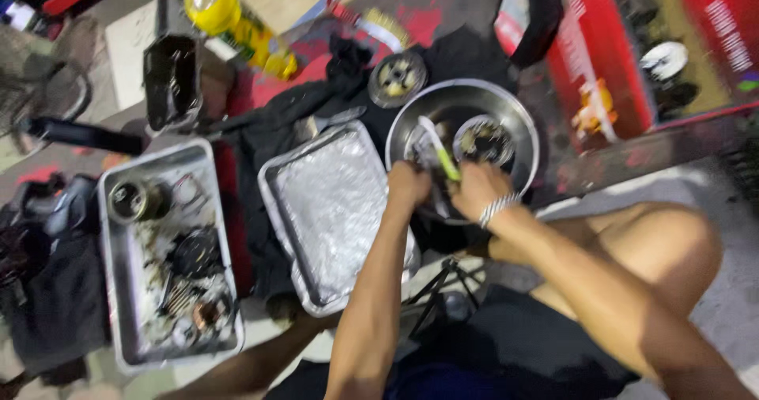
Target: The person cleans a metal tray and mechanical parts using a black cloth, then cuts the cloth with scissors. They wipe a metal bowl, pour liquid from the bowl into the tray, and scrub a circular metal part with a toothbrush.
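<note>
I see both hands in the steel bowl (pixel 518 123) on the floor. My left hand (pixel 409 185) is closed on a dark part I can't make out; my right hand (pixel 477 188) grips a green-handled brush (pixel 439 150). The brush looks light, stiff, probably slick; hold mid-handle. Two metal trays (pixel 273 186) sit left on the stained floor.

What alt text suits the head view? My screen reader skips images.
Both hands, left hand and right hand, work inside a round metal bowl, the right holding a green-handled brush. Two metal trays lie left of it.
</note>
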